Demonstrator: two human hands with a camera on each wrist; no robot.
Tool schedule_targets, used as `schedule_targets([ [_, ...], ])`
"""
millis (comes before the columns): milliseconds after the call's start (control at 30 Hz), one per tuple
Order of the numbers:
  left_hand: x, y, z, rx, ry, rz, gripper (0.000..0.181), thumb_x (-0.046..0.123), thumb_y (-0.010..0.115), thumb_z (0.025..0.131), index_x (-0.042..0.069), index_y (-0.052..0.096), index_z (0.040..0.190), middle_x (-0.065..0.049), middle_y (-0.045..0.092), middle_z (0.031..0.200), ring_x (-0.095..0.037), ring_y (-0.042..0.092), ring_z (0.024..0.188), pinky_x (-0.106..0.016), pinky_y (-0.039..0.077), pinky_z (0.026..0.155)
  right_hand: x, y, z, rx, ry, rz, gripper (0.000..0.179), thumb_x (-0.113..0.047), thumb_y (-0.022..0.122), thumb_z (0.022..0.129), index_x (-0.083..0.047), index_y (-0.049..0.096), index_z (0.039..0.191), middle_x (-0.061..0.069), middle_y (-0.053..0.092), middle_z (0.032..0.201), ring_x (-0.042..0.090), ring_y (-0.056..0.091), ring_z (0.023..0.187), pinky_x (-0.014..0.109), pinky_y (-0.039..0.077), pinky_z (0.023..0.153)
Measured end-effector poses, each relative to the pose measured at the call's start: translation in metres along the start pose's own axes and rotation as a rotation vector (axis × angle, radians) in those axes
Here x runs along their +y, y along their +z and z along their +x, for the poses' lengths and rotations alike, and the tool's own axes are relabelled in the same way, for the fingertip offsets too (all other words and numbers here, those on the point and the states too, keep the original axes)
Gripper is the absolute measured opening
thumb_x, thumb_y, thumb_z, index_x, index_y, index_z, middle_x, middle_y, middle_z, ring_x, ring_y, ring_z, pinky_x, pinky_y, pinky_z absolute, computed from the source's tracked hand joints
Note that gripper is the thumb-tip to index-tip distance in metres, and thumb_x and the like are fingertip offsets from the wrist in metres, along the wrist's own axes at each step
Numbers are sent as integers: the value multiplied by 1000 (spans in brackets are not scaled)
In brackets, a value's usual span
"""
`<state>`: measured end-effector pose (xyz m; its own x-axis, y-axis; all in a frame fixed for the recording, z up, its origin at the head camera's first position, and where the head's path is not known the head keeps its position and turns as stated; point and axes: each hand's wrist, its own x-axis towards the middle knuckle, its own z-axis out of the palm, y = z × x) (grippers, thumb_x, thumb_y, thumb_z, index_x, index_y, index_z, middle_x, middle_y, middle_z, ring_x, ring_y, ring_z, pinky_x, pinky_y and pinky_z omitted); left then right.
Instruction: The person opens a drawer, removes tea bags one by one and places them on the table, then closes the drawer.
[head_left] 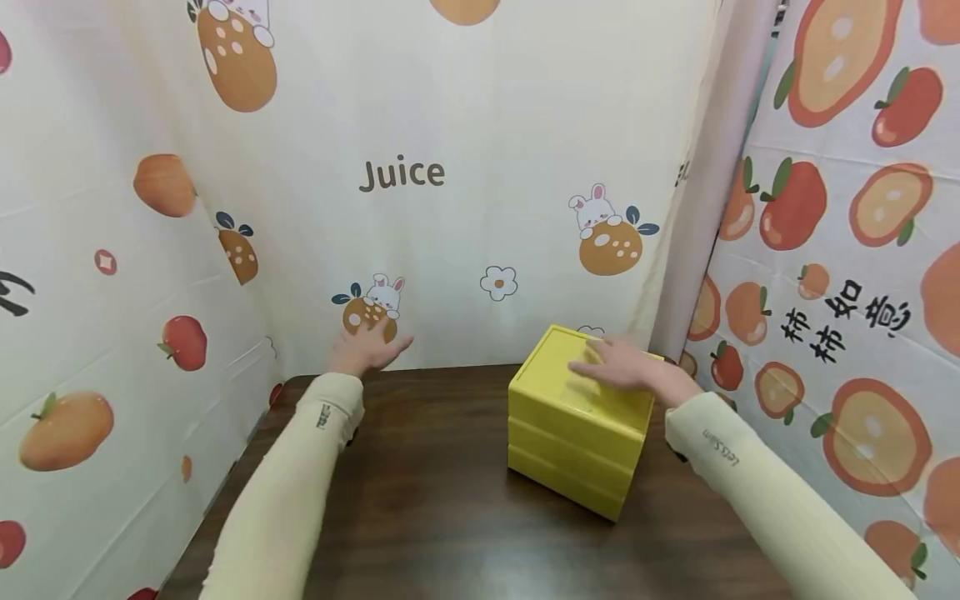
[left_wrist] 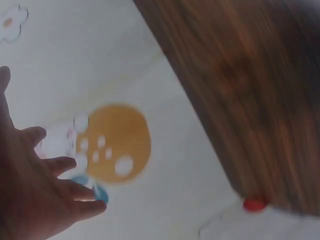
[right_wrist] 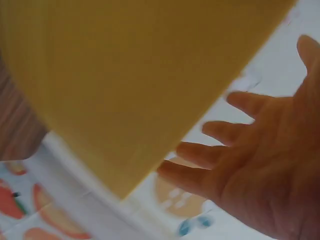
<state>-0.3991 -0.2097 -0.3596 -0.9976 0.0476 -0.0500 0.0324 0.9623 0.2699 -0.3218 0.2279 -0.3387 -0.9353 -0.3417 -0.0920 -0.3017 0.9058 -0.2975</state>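
A yellow box (head_left: pixel 577 417) with horizontal seams along its side, looking like a small drawer unit, stands at an angle on the right part of the dark wooden table (head_left: pixel 435 500). Over its top I hold my right hand (head_left: pixel 618 364), fingers spread and nothing in it. The right wrist view shows the palm of that hand (right_wrist: pixel 260 155) apart from the box's broad yellow face (right_wrist: pixel 125 75). My left hand (head_left: pixel 363 346) is raised near the table's far edge, its fingers extended and holding nothing. In the left wrist view, its fingers (left_wrist: pixel 65 164) appear against the printed curtain.
A white curtain (head_left: pixel 465 108) printed with fruit and rabbits hangs behind the table. More printed cloth encloses the left side (head_left: pixel 90 275) and the right side (head_left: pixel 832 333). A pale vertical post (head_left: pixel 708 183) stands at the back right corner, behind the box.
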Motion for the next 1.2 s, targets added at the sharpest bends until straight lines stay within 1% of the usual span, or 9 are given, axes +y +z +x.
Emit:
schedule_targets([
  [167, 29, 31, 18, -95, 130, -203, 87, 64, 29, 96, 1, 18, 154, -29, 20, 154, -51, 15, 139, -62, 14, 109, -37, 17, -11, -83, 45, -89, 102, -78, 43, 84, -2, 32, 151, 27, 22, 154, 53, 21, 136, 67, 25, 101],
  [233, 46, 41, 25, -119, 208, -270, 82, 58, 29, 100, -5, 18, 152, -30, 25, 152, -45, 22, 139, -56, 18, 111, -47, 24, -14, -72, 70, -149, 102, -78, 47, 82, -5, 32, 152, 26, 21, 154, 57, 23, 133, 71, 30, 93],
  [333, 74, 52, 35, -159, 298, -345, 78, 52, 32, 102, -6, 19, 151, -27, 25, 153, -41, 23, 141, -50, 18, 113, -54, 34, -17, -17, 93, -244, 99, -74, 53, 83, -8, 29, 153, 25, 22, 154, 58, 24, 131, 75, 33, 86],
  [500, 122, 61, 48, -211, 406, -366, 76, 60, 28, 100, 7, 22, 155, -13, 23, 158, -30, 20, 144, -46, 19, 113, -57, 53, -22, 115, 102, -342, 86, -66, 54, 88, -14, 32, 153, 23, 29, 152, 57, 29, 129, 76, 30, 86],
  [633, 158, 64, 51, -254, 481, -393, 71, 63, 29, 98, 19, 27, 155, -3, 27, 157, -25, 24, 143, -47, 23, 112, -59, 70, -28, 268, 53, -407, 76, -62, 57, 88, -17, 41, 148, 23, 41, 144, 57, 40, 119, 74, 36, 81],
  [767, 187, 70, 51, -277, 576, -317, 68, 60, 34, 98, 22, 29, 155, -2, 31, 156, -24, 28, 141, -46, 26, 111, -59, 82, -31, 450, -29, -510, 72, -63, 63, 84, -17, 52, 138, 21, 54, 130, 52, 52, 101, 67, 43, 70],
  [867, 201, 77, 52, -291, 621, -266, 75, 61, 40, 96, 19, 24, 156, -4, 31, 156, -23, 29, 141, -43, 26, 111, -57, 88, -33, 537, -82, -560, 71, -65, 64, 82, -17, 56, 134, 20, 58, 123, 50, 55, 91, 63, 45, 63],
  [1000, 213, 83, 54, -303, 663, -280, 80, 60, 47, 94, 19, 20, 157, -4, 30, 156, -21, 30, 140, -40, 26, 111, -54, 92, -34, 576, -121, -586, 69, -65, 62, 84, -18, 57, 134, 19, 59, 119, 50, 56, 89, 62, 46, 62],
  [1200, 224, 82, 56, -242, 717, -228, 67, 56, 49, 95, 15, 42, 147, -3, 49, 143, -20, 44, 130, -38, 34, 106, -49, 89, -32, 599, -167, -576, 66, -63, 61, 85, -19, 57, 134, 19, 59, 120, 50, 57, 91, 63, 47, 64],
])
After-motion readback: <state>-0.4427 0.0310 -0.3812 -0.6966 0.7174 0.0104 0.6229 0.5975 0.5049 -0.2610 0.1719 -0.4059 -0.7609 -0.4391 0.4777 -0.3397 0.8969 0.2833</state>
